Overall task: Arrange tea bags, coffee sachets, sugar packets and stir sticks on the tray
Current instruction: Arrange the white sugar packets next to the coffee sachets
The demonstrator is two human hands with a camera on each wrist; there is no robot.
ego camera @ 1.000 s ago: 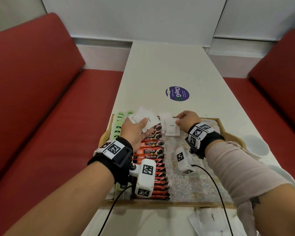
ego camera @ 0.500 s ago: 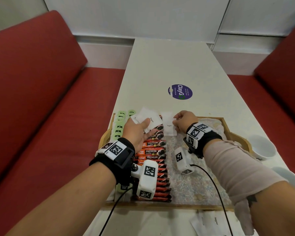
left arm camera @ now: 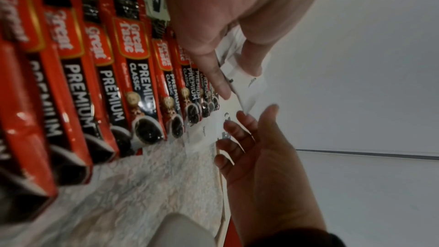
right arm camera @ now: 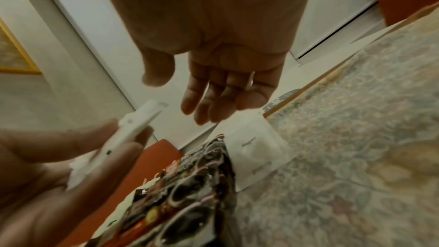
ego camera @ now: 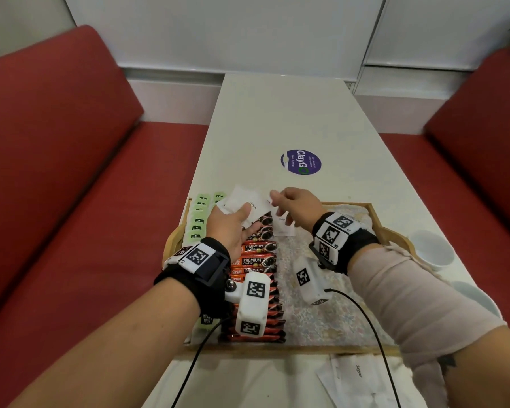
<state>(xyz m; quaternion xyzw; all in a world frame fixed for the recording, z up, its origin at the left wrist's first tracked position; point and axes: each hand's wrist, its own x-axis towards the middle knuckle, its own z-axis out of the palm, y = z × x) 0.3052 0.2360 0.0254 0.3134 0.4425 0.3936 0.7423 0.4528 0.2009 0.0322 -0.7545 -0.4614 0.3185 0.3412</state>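
My left hand (ego camera: 248,219) grips a stack of white sugar packets (ego camera: 245,200) above the far end of the wooden tray (ego camera: 306,348). In the left wrist view its thumb and fingers (left arm camera: 237,80) pinch the stack (left arm camera: 249,93). My right hand (ego camera: 277,201) hovers beside the stack, fingers relaxed and holding nothing (right arm camera: 190,100). One sugar packet (ego camera: 283,226) lies flat on the tray's floral liner, right of the row of red coffee sachets (ego camera: 255,260). Green tea bags (ego camera: 200,219) line the tray's left edge. No stir sticks are in view.
More sugar packets (ego camera: 354,378) lie on the white table in front of the tray. Two white cups (ego camera: 430,248) stand right of the tray. A purple sticker (ego camera: 301,161) marks the table beyond. Red benches flank both sides.
My right hand has let go of the packet it laid on the tray and has lifted up and left to the stack in my left hand.
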